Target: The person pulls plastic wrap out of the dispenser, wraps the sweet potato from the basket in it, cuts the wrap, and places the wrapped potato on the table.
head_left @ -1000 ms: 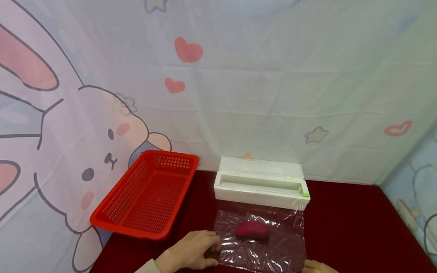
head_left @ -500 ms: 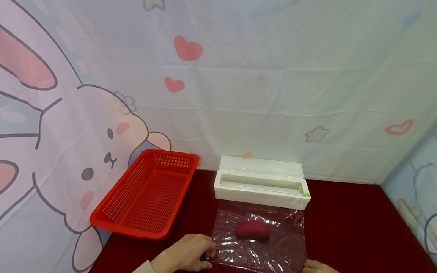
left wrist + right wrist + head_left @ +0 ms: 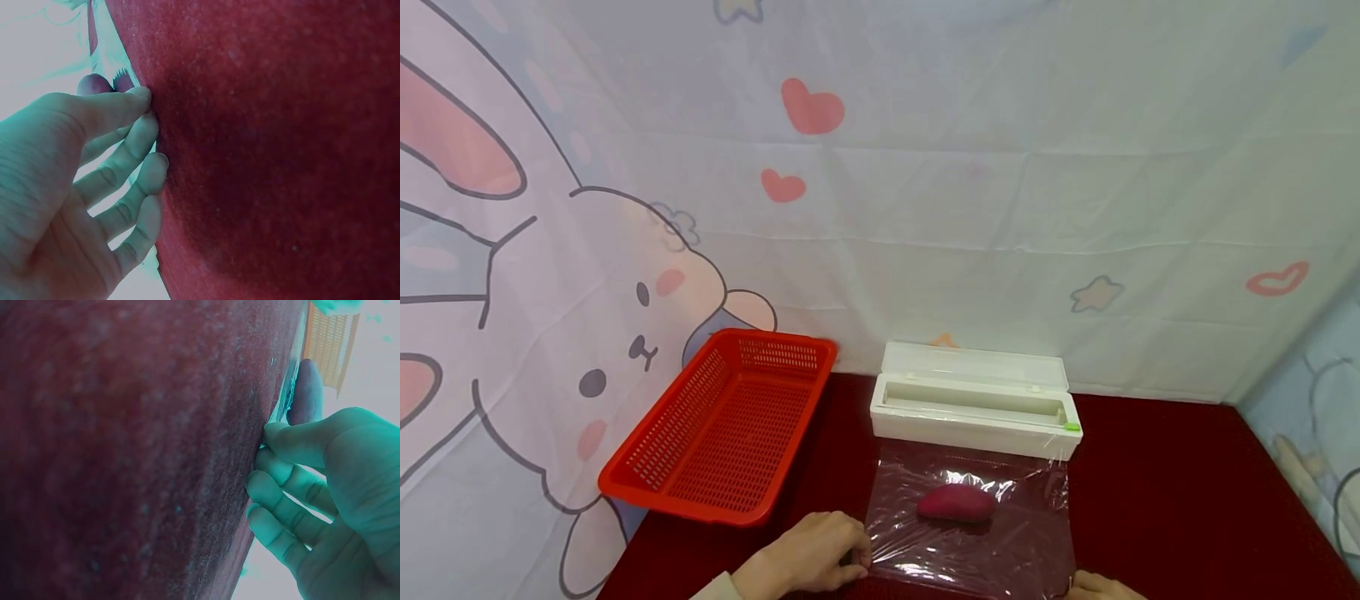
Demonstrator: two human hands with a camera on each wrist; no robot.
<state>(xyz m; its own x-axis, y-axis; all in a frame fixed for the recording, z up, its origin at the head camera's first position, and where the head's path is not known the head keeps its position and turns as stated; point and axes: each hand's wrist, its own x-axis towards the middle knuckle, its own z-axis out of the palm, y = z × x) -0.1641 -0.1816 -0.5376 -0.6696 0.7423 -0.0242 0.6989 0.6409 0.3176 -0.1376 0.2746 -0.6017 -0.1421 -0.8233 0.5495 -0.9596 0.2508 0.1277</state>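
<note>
A purple-red sweet potato (image 3: pixel 957 503) lies on a sheet of clear plastic wrap (image 3: pixel 1030 550) spread over the dark red tabletop. The wrap runs back to a white wrap dispenser (image 3: pixel 973 432), whose lid stands up. At the sheet's near left corner my left hand (image 3: pixel 816 552) pinches the film between thumb and index finger. My right hand (image 3: pixel 1099 588), partly cut off by the head view's lower edge, pinches the near right corner. In the right wrist view, thumb and forefinger of the right hand (image 3: pixel 331 475) meet on the film's edge, other fingers loosely bent.
To the left stands a red slotted plastic basket (image 3: pixel 722 442), with nothing in it. A small green slider (image 3: pixel 1071 427) sits at the dispenser's right end. Behind the table hangs a pale cloth (image 3: pixel 940 208) printed with a rabbit, hearts and stars.
My left hand has shifted slightly left, and its thumb has closed toward the fingers on the film's corner. The wrap now looks flatter and tauter. The right hand has hardly moved.
</note>
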